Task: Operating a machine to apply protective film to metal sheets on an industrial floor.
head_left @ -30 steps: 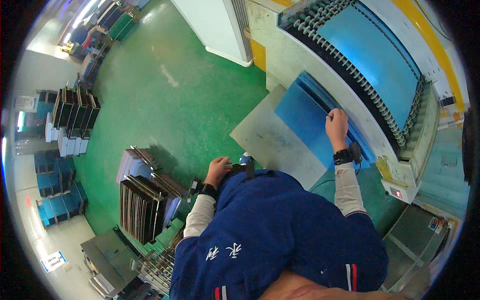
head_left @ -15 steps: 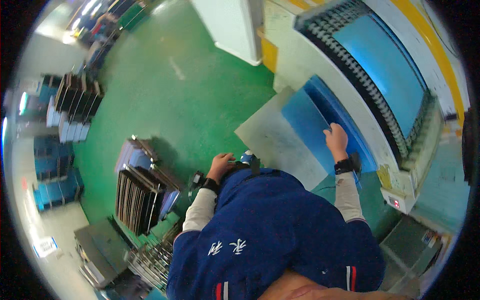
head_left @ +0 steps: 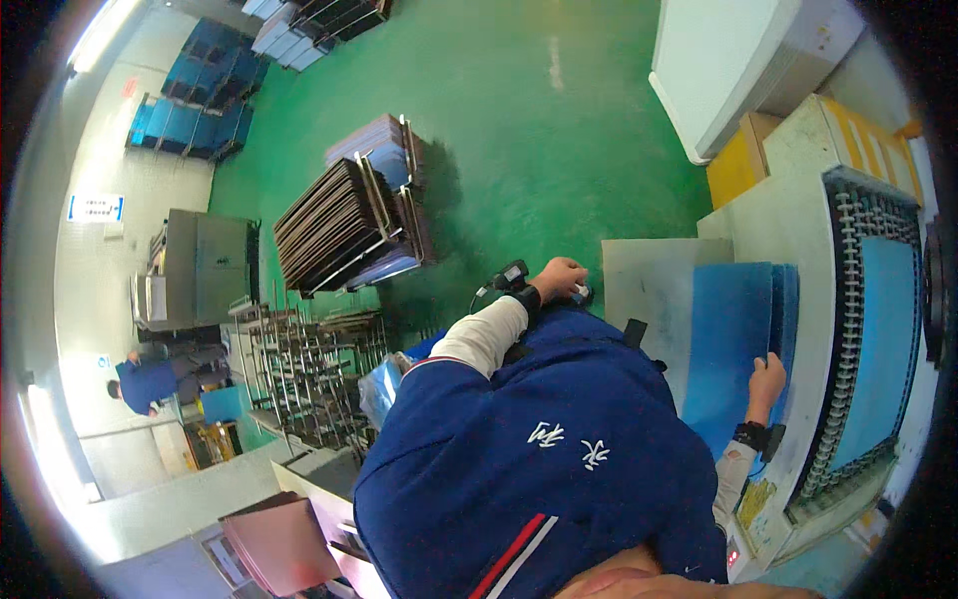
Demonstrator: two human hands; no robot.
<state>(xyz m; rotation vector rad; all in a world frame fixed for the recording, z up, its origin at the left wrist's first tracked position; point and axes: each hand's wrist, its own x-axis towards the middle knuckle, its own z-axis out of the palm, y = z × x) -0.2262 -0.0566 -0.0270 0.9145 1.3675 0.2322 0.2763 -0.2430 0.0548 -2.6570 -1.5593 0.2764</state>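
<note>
My right hand (head_left: 766, 384) is closed on the near-right edge of a thin blue sheet (head_left: 726, 334), beside the machine. Another blue sheet (head_left: 785, 290) shows just behind that edge, darker and partly covered. Under the blue sheets lies a pale grey board (head_left: 649, 275). My left hand (head_left: 561, 280) hangs in front of my waist, away from the sheets. Its fingers are loosely bent with a gap to the thumb, and I see nothing held. Both wrists wear black bands with small devices.
To the right stands a machine with a roller conveyor (head_left: 846, 329) carrying a blue panel (head_left: 880, 344). A rack of dark boards (head_left: 334, 225) stands on the green floor at left, with metal racks (head_left: 309, 364) nearer. A co-worker (head_left: 160, 384) is at far left. A white cabinet (head_left: 709, 70) stands ahead.
My view and body have turned left, so the machine and sheets now sit farther right. My right hand stays on the blue sheet's edge. The left hand remains bent before my waist.
</note>
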